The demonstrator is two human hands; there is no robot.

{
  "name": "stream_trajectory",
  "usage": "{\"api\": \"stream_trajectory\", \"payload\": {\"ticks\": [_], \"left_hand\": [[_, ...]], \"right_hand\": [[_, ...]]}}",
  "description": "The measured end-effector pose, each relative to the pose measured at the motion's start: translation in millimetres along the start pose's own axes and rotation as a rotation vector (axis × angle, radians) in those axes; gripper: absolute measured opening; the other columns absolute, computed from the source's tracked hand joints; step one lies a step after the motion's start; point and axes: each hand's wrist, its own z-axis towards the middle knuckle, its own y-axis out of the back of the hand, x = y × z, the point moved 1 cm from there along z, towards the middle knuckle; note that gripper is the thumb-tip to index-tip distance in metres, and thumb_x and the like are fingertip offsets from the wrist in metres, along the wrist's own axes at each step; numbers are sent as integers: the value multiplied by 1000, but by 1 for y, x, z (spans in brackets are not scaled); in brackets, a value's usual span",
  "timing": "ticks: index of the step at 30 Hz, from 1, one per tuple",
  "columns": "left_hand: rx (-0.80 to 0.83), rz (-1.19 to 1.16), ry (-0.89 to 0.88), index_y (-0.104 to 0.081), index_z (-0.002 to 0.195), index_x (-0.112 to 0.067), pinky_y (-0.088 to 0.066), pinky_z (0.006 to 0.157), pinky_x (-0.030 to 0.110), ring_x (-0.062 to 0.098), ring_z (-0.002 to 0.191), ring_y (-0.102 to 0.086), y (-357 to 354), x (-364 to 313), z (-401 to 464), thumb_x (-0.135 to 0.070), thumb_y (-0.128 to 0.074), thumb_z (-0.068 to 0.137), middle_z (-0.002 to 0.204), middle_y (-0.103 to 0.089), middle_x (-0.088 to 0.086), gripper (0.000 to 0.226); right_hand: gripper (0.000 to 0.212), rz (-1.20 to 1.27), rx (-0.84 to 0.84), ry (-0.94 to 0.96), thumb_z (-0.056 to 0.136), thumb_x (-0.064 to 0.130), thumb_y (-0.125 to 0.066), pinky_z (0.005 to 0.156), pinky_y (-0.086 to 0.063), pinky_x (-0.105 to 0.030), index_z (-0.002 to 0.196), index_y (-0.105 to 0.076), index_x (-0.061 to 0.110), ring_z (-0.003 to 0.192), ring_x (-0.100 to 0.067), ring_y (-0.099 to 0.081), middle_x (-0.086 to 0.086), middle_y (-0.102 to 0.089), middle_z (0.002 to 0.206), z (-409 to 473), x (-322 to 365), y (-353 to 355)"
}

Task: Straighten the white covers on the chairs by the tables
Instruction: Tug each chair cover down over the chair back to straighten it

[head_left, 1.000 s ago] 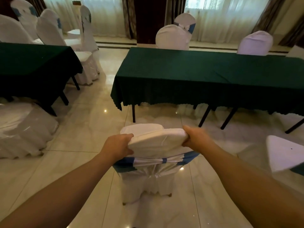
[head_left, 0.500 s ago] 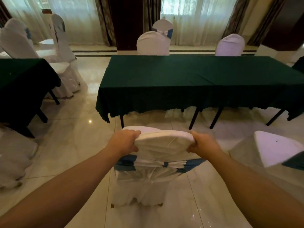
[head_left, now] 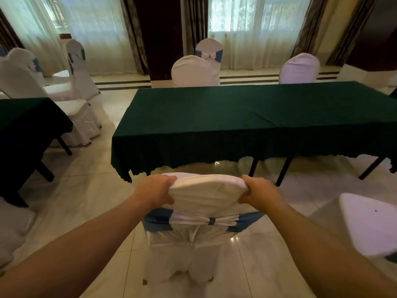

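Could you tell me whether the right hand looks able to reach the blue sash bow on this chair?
Probably yes: the right hand grips the cover just above the bow, with nothing between.

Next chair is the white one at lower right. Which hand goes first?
Right, probably. The right hand grips the near chair cover on the side facing the white chair at lower right; the left hand grips the far corner and would cross over.
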Motion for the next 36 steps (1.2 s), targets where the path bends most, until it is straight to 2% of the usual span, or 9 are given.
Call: {"api": "stream_trajectory", "payload": {"ticks": [4,7,10,15,18,20,26,33,36], "left_hand": [[35,39,37,-61,95,-40,-51,64,31,10,72,-61,-6,-21,69,-56,-82,57,81,-65,-13,47],[96,72,62,-59,94,-40,-56,65,34,11,69,-61,-6,-27,98,-59,-77,56,77,-63,-13,46],[140,107,76,-56,92,-40,-55,65,34,11,68,-60,-7,-39,132,-59,-74,57,75,-60,-13,44],[166,123,74,-51,85,-39,-52,61,32,12,62,-55,-6,-42,183,-58,-71,57,68,-50,-12,39],[146,155,78,-52,84,-35,-40,52,28,14,55,-46,-6,-35,211,-55,-68,54,60,-43,-10,39],[136,167,79,-55,89,-34,-36,51,27,16,55,-50,-8,-26,232,-54,-67,53,59,-43,-10,43],[123,125,25,-59,101,-36,-37,56,29,19,72,-65,-16,23,295,-55,-70,56,81,-67,-8,50],[136,40,-10,-47,82,-34,-35,55,31,16,66,-56,-27,99,373,-59,-67,60,71,-54,-11,39],[160,-3,-13,-46,83,-36,-43,56,31,15,68,-58,-34,130,404,-62,-69,60,75,-59,-11,41]], "right_hand": [[55,29,2,44,69,53,-83,72,-40,-30,98,-37,48,85,-13,-54,14,-52,91,54,-53,13],[53,7,2,57,70,54,-82,73,-39,-30,105,-44,43,86,-16,-56,7,-63,102,81,-70,17],[56,2,2,55,71,54,-82,77,-42,-31,114,-50,39,99,-22,-61,5,-65,111,114,-95,23],[54,11,7,71,73,47,-83,80,-46,-34,114,-51,37,99,-21,-60,4,-65,109,165,-114,33],[48,10,1,99,74,45,-83,74,-43,-30,104,-46,38,87,-15,-55,8,-61,97,193,-119,40],[49,14,3,106,74,45,-83,72,-44,-29,99,-42,39,82,-13,-53,11,-55,89,214,-119,43],[48,-12,11,83,74,46,-83,68,-41,-28,96,-41,38,76,-13,-53,13,-53,84,290,-104,48],[48,-60,21,41,72,47,-83,68,-43,-31,94,-41,39,77,-14,-54,11,-58,87,396,-72,44],[46,-93,35,21,72,48,-82,71,-49,-32,97,-44,39,81,-15,-58,9,-64,94,435,-59,41]]}}
